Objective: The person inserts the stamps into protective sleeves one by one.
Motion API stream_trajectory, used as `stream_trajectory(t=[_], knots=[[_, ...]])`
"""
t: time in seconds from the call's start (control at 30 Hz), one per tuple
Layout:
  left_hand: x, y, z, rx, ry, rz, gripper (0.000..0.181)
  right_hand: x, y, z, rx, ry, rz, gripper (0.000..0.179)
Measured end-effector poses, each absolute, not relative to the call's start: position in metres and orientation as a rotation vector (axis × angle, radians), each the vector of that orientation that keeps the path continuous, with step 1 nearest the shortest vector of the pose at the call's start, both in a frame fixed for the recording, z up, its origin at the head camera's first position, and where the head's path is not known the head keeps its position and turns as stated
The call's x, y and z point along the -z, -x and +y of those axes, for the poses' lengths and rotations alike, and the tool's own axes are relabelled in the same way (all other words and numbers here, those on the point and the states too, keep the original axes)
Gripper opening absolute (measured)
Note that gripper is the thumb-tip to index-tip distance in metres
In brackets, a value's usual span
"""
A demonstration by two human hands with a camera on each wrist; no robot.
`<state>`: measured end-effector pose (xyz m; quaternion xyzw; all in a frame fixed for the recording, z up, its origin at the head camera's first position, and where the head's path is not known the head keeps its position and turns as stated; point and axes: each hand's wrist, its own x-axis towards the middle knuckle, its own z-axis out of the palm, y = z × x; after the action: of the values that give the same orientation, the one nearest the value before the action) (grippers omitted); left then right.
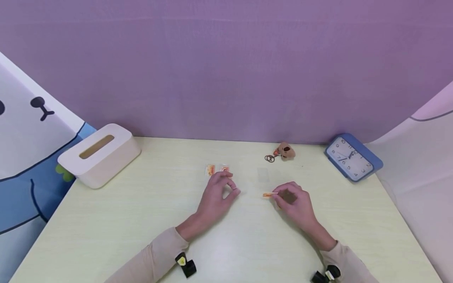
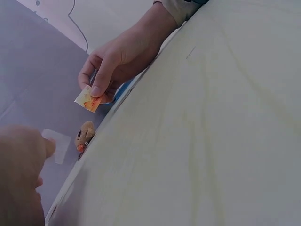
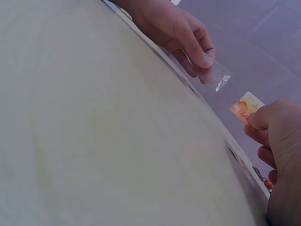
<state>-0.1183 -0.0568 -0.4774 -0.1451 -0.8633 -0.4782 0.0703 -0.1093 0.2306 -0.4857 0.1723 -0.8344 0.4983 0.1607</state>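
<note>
My left hand [image 1: 215, 198] pinches a small clear plastic sleeve [image 3: 223, 79] between thumb and fingertips. The sleeve is see-through and catches the light in the right wrist view. Across from it, my right hand [image 1: 298, 205] holds a small orange and yellow printed card [image 2: 87, 100] by one edge, thumb on its face. Card and sleeve are held apart, above the table. Just beyond the left fingers lie two small orange printed pieces [image 1: 210, 169] side by side, one partly covered by the hand. Another clear sleeve [image 1: 263, 175] lies flat beyond the right hand.
A white tissue box [image 1: 100, 157] stands at the table's back left. Toward the back right lies a brown animal-head keychain [image 1: 286, 151] with metal rings. A blue square clock [image 1: 352, 157] leans at the right edge. A purple cloth [image 1: 226, 78] hangs behind the table [image 1: 116, 228].
</note>
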Motion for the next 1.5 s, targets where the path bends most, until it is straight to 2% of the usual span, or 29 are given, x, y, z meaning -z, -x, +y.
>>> stream_trajectory(t=[0.4, 1.5], knots=[[0.476, 0.114, -0.054, 1.667, 0.472, -2.526, 0.010, 0.486, 0.106, 0.227, -1.478, -0.457, -2.349, 0.026], [0.476, 0.112, -0.053, 1.700, 0.583, -2.549, 0.010, 0.482, 0.095, 0.213, -1.461, -0.441, -2.376, 0.024]])
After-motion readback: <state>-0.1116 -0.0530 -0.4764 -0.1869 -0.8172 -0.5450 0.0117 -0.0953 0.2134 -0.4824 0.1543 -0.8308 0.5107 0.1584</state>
